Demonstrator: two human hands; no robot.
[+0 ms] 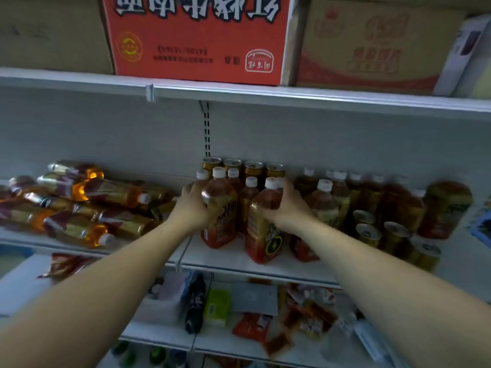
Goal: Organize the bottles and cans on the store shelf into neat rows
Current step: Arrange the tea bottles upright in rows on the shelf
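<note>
Squaring up the middle block looked to be the step in hand. Down on the white shelf [233,257], the biggest mess sat at the left: a heap of bottles [79,203] lay on their sides, stacked across one another, white caps pointing right and toward the front. Over on the right, a crowd of upright bottles [372,197] stood loosely bunched, blurred at the far end.

In the centre stood the tidier cluster, and that was where the action was. The front-left bottle [220,216] and the front-right bottle [263,232] seemed to stand on the shelf, close together but apart. Each had amber-red drink, a red and gold label and a white cap.

The left hand [192,205] was curled round the shoulder of the front-left bottle from its outer side. Whether its fingertips also touched the bottle behind, I could not tell. The right hand [289,208] was wrapped on the front-right bottle, thumb across its front, fingers up by the neck.

Behind them, a row of four gold cans [243,166] lined the back wall, tops showing. More loose cans [380,232] sat in front of the right-hand crowd, one near the lip.

My call: the next move wanted both bottles slid level with each other, labels forward, bases flat. It wanted doing gently, since the neighbours stood tight enough to topple. After that, the heap at the left needed standing up, bottle by bottle, so plenty of the task was left.
</note>
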